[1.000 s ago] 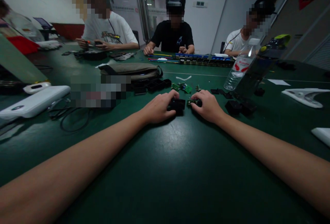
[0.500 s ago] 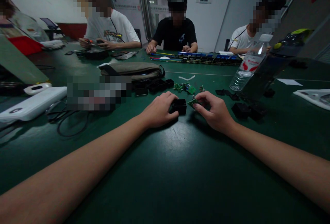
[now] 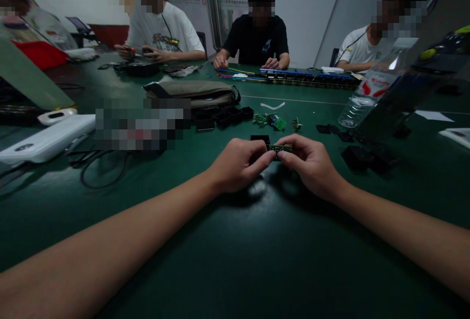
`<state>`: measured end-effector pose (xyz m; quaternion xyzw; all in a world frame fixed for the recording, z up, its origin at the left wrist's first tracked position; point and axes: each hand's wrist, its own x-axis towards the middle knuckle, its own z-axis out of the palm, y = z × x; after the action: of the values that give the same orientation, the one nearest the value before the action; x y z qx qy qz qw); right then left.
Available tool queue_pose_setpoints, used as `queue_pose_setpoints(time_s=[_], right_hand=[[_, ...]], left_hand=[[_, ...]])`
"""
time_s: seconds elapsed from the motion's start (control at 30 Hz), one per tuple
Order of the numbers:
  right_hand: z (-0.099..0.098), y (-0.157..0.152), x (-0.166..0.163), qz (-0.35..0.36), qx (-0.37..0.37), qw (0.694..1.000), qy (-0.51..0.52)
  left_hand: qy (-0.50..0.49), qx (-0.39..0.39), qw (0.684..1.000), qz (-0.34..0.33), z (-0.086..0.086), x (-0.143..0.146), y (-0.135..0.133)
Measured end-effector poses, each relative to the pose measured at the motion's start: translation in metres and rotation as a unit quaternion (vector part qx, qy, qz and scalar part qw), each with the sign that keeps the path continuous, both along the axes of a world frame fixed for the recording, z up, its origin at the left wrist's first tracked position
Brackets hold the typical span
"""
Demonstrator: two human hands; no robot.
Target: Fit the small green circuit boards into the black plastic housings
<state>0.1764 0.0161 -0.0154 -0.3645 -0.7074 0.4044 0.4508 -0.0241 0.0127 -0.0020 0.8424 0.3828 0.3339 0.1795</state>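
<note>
My left hand (image 3: 238, 164) is closed around a small black plastic box (image 3: 260, 140), which shows just above its fingers, and its fingertips also touch one end of a small green circuit board (image 3: 280, 148). My right hand (image 3: 310, 164) pinches the other end of that board. Both hands are raised a little over the green table (image 3: 235, 250) at its middle. More small green boards (image 3: 271, 121) lie just beyond them.
Black plastic boxes (image 3: 227, 115) sit beside a khaki pouch (image 3: 191, 91). Other black parts (image 3: 363, 156) lie to the right, near a tilted water bottle (image 3: 370, 91). White devices (image 3: 47, 137) and cables (image 3: 99, 169) are at left. Three people work at the far side.
Both hands have lifted off the table and come together. My right hand picked up the green board and brought it to the black box held in my left hand.
</note>
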Motion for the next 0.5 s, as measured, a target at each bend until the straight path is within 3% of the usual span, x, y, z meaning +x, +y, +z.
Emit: queue_pose_setpoints(time_s=[0.23,0.5], right_hand=[[-0.002,0.002,0.003,0.015,-0.017,1.000,0.007],[-0.003,0.004,0.006,0.038,-0.066,0.997,0.020]], left_hand=[[-0.075,-0.209,0.971,-0.084,0.000,-0.001,0.006],[-0.117,-0.273,0.951,-0.089,-0.002,-0.005,0.010]])
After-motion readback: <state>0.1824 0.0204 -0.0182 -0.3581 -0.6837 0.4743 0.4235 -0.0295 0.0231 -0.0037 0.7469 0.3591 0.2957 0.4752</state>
